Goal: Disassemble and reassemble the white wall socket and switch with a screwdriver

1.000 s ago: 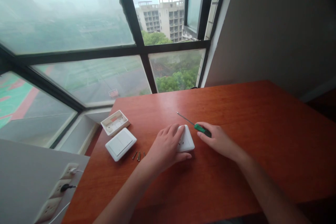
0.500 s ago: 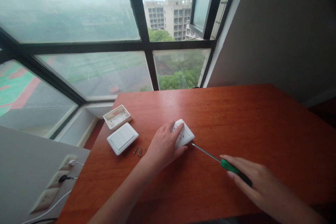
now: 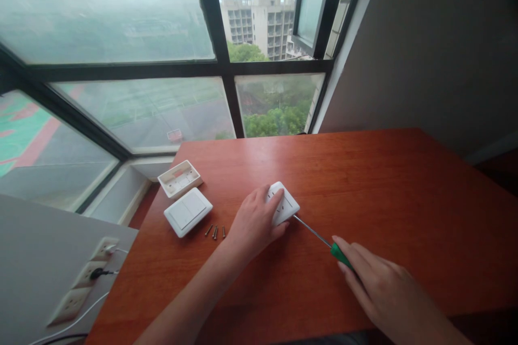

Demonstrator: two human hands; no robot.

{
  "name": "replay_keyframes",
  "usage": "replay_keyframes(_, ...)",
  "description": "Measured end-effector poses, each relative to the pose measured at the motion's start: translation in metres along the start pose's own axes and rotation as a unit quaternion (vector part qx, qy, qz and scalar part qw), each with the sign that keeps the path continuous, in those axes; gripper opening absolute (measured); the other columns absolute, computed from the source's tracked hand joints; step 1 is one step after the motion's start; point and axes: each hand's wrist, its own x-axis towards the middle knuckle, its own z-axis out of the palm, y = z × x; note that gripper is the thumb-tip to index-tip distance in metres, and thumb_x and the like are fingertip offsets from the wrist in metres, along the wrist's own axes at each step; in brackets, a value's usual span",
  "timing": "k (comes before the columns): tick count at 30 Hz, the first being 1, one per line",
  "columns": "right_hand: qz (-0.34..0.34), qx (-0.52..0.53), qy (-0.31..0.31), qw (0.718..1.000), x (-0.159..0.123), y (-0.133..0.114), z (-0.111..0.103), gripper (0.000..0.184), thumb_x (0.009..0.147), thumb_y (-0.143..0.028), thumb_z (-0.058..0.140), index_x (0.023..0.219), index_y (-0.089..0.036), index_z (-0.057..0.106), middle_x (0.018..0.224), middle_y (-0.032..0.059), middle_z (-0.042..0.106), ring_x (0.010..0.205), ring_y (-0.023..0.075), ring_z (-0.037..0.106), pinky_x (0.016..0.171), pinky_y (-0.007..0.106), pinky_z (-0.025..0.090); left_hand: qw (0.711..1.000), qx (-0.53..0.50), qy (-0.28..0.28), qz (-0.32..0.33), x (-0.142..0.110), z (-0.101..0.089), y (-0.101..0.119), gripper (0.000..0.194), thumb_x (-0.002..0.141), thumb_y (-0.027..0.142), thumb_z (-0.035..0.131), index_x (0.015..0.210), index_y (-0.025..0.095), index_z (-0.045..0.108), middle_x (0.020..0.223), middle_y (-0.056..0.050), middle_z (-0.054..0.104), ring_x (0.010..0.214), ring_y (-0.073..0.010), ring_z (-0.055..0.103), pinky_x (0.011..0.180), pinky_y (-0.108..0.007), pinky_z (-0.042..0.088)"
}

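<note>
A white wall socket lies face up on the table, its slots partly covered by my fingers. My left hand is closed round its left side, with the index finger across the face and the thumb at the near edge. In my right hand is a screwdriver with a green handle and a thin metal shaft. Its tip meets the socket's near right edge; the very end is hidden there. Left of my left hand lie several small screws and a white wall switch.
Behind the switch sits an open white mounting box near the left edge of the wooden table. Wall outlets with plugged-in cables are at the lower left. A framed window stands beyond the table.
My right hand has moved left with the screwdriver, bringing its tip from just beside the socket in against its edge. My left hand stays on the socket.
</note>
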Motion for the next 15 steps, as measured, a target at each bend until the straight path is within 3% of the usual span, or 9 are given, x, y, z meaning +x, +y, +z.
replay_keyframes(2, 0.051, 0.109, -0.022, 0.992, -0.0002, -0.0035, 0.0027, 0.039, 0.097, -0.035, 0.038, 0.127, -0.021, 0.059, 0.112, 0.0117, 0.07, 0.095, 0.0248, 0.069, 0.078, 0.036, 0.058, 1.0, -0.009, 0.007, -0.001, 0.0, 0.0006, -0.0001, 0.067, 0.074, 0.035, 0.075, 0.133, 0.022, 0.046, 0.134, -0.016, 0.048, 0.117, -0.0334, 0.053, 0.1, -0.046, 0.046)
replay_keyframes(4, 0.143, 0.273, -0.082, 0.948, 0.0009, -0.0059, 0.0046, 0.041, 0.096, -0.043, 0.041, 0.125, -0.021, 0.059, 0.095, 0.0084, 0.07, 0.073, 0.0189, 0.068, 0.061, 0.029, 0.056, 1.0, -0.016, 0.01, -0.003, 0.0, 0.0008, -0.0004, 0.068, 0.074, 0.035, 0.075, 0.134, 0.022, 0.045, 0.134, -0.016, 0.048, 0.118, -0.0335, 0.053, 0.1, -0.047, 0.046)
replay_keyframes(6, 0.244, 0.451, -0.149, 0.846, 0.0023, -0.0077, 0.0057, 0.044, 0.094, -0.051, 0.044, 0.123, -0.022, 0.059, 0.076, 0.0009, 0.063, 0.049, 0.0103, 0.055, 0.04, 0.02, 0.043, 1.0, -0.018, 0.006, -0.002, 0.0002, 0.001, -0.0008, 0.069, 0.074, 0.036, 0.075, 0.134, 0.022, 0.045, 0.135, -0.016, 0.048, 0.118, -0.0337, 0.052, 0.101, -0.047, 0.045)
replay_keyframes(8, 0.304, 0.592, -0.18, 0.725, 0.0029, -0.0092, 0.0064, 0.042, 0.092, -0.053, 0.048, 0.116, -0.021, 0.061, 0.068, -0.0041, 0.053, 0.04, 0.0043, 0.042, 0.034, 0.015, 0.029, 1.0, -0.019, 0.001, -0.001, 0.0003, 0.0012, -0.0013, 0.069, 0.075, 0.037, 0.075, 0.135, 0.021, 0.045, 0.135, -0.016, 0.047, 0.118, -0.0338, 0.052, 0.102, -0.047, 0.045)
replay_keyframes(10, 0.322, 0.663, -0.183, 0.651, 0.0028, -0.0102, 0.0069, 0.039, 0.091, -0.052, 0.049, 0.109, -0.02, 0.063, 0.066, -0.0055, 0.049, 0.04, 0.0021, 0.037, 0.035, 0.013, 0.024, 1.0, -0.02, 0.0, -0.002, 0.0004, 0.0014, -0.0019, 0.069, 0.075, 0.038, 0.075, 0.135, 0.021, 0.045, 0.136, -0.016, 0.047, 0.119, -0.0341, 0.052, 0.102, -0.047, 0.044)
replay_keyframes(11, 0.324, 0.667, -0.184, 0.646, 0.0028, -0.0103, 0.007, 0.039, 0.092, -0.052, 0.049, 0.109, -0.02, 0.063, 0.065, -0.0055, 0.05, 0.04, 0.0021, 0.037, 0.036, 0.013, 0.024, 1.0, -0.021, -0.001, -0.003, 0.0004, 0.0014, -0.0021, 0.07, 0.075, 0.038, 0.076, 0.135, 0.021, 0.045, 0.136, -0.017, 0.047, 0.119, -0.0344, 0.052, 0.103, -0.047, 0.044)
replay_keyframes(12, 0.321, 0.649, -0.183, 0.665, 0.0029, -0.0101, 0.0069, 0.04, 0.092, -0.053, 0.048, 0.11, -0.02, 0.063, 0.064, -0.0052, 0.051, 0.04, 0.0029, 0.038, 0.035, 0.014, 0.025, 1.0, -0.023, 0.0, -0.004, 0.0003, 0.0013, -0.0022, 0.07, 0.075, 0.04, 0.076, 0.135, 0.02, 0.046, 0.136, -0.017, 0.046, 0.12, -0.0347, 0.051, 0.103, -0.048, 0.044)
replay_keyframes(13, 0.309, 0.61, -0.177, 0.708, 0.0032, -0.0096, 0.0063, 0.042, 0.092, -0.053, 0.047, 0.113, -0.02, 0.062, 0.065, -0.0042, 0.053, 0.04, 0.0045, 0.041, 0.035, 0.015, 0.028, 1.0, -0.027, 0.0, -0.004, 0.0003, 0.0009, -0.0021, 0.07, 0.075, 0.041, 0.075, 0.135, 0.02, 0.046, 0.137, -0.017, 0.046, 0.12, -0.035, 0.051, 0.103, -0.048, 0.044)
replay_keyframes(15, 0.253, 0.481, -0.137, 0.829, 0.004, -0.008, 0.0035, 0.044, 0.092, -0.052, 0.048, 0.12, -0.02, 0.062, 0.072, 0.001, 0.064, 0.049, 0.011, 0.055, 0.042, 0.021, 0.044, 0.999, -0.044, -0.005, 0.0, 0.0004, -0.0007, -0.0013, 0.067, 0.078, 0.044, 0.073, 0.136, 0.021, 0.046, 0.137, -0.017, 0.047, 0.121, -0.0345, 0.051, 0.103, -0.048, 0.044)
